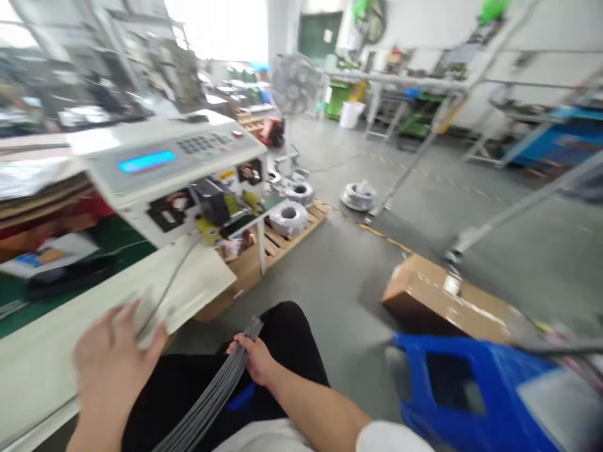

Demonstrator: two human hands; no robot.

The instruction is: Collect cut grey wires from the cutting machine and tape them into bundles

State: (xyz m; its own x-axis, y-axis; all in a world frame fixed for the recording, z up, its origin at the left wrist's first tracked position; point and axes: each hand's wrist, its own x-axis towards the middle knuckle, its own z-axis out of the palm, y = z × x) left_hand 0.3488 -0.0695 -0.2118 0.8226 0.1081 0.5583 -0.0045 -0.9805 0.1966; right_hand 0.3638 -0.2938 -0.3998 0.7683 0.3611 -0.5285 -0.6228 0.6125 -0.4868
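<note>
My right hand [254,358] is closed around a bundle of grey cables [211,395] above my lap, near the bundle's upper end. The bundle runs down toward the bottom edge of the view. To the left, my left hand [115,358] is blurred, its thumb and fingers apart over a single grey cable [174,273]. That cable comes from the cable-cutting machine [174,163] and passes under the hand along a pale sloping tray [207,276]. Whether the left fingers touch the cable cannot be made out.
Wrapped cable coils [288,218] sit on a wooden pallet [311,223] beyond the machine, with another coil [358,196] on the floor. At right are a cardboard box [447,295], a blue crate [499,376] and a metal frame leg [414,163]. A fan [294,85] stands behind.
</note>
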